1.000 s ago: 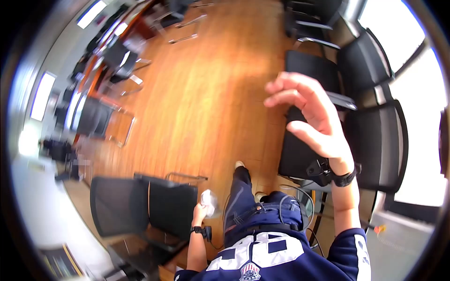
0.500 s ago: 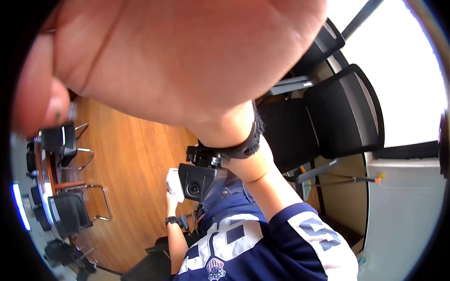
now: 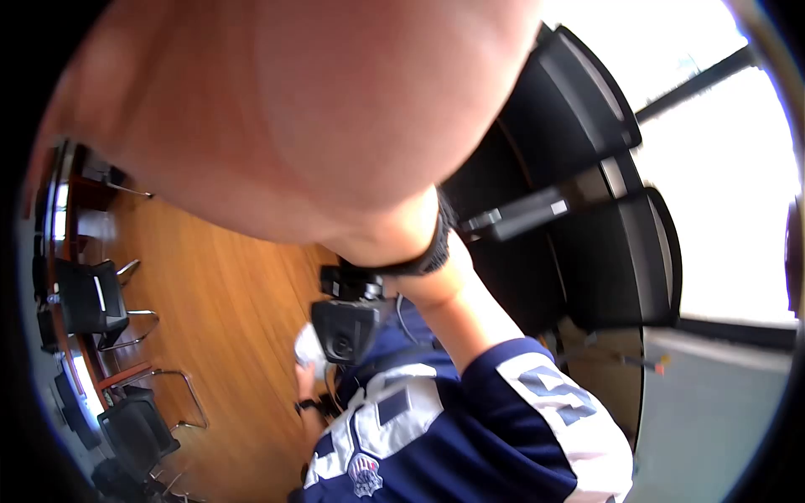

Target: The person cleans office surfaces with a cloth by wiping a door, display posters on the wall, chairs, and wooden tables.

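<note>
My right hand (image 3: 319, 109) fills the top of the view, its palm very close to the camera. Its fingers are blurred or out of frame, so their pose is hidden. A black strap (image 3: 432, 256) goes round that wrist and carries a small black camera (image 3: 344, 329). Lower down, my left hand (image 3: 307, 373) is closed on a white object (image 3: 309, 345), which is partly covered by the camera and too blurred to name. A black band (image 3: 308, 405) sits on the left wrist.
Black office chairs (image 3: 620, 260) stand close on the right, by a bright window (image 3: 721, 184). More chairs (image 3: 138, 432) line a table (image 3: 71, 335) on the left. Wooden floor (image 3: 226, 335) lies between. A pale panel (image 3: 713, 394) is at lower right.
My view has turned, so the chairs on both sides sit lower in the frame. The fingers of my right hand have blurred and slipped mostly out of sight. My left hand still holds the white object.
</note>
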The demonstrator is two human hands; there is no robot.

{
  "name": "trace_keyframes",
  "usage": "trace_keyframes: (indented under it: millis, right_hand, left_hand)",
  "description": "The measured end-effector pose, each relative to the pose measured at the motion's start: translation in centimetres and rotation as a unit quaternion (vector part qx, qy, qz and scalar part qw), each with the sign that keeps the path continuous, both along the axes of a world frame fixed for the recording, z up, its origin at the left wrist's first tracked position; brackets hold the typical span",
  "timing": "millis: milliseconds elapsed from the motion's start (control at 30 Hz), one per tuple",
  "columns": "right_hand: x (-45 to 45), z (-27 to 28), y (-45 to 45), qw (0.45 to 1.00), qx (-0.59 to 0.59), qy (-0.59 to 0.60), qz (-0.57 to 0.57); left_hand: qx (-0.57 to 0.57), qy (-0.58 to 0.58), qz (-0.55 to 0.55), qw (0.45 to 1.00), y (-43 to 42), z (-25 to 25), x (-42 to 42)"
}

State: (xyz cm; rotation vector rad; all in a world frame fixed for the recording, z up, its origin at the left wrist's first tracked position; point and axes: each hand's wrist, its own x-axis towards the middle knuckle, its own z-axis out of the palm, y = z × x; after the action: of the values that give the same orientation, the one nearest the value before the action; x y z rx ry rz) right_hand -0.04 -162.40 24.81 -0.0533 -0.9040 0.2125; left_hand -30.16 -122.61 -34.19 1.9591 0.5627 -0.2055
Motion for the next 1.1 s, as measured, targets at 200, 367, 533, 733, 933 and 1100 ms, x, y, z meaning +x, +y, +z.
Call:
trace_keyframes:
  millis: [200,367,533,733,933,1100]
  right_hand:
    - [15.2,-1.1,5.5,0.995,-0.049,0.044,0.072]
    - [25.3,-13.4,11.5,0.912,-0.401,0.065,0.047]
    - [34.0,-29.1,9.8,0.537,-0.804,-0.157,-0.203]
    - [38.3,-37.6,3.8,0.335,-0.925,-0.178,-0.002]
    - [49.2,-38.0,11.2,0.525,-0.845,0.012,-0.105]
    - [63.7,-33.8,22.4,0.522,-0.832,-0.024,-0.186]
  left_hand:
    - [0.066,0.243,-0.036,0.967,-2.4,4.3,3.4]
    - [0.105,0.315,-0.023,0.943,-3.4,4.0,9.9]
    - [0.133,0.345,-0.034,0.929,0.2,1.8,21.0]
    - [0.113,0.236,-0.032,0.965,10.6,-0.7,43.2]
    - [0.023,-0.058,-0.049,0.997,12.2,12.8,72.9]
    - [0.001,-0.124,-0.089,0.988,10.1,26.5,88.9]
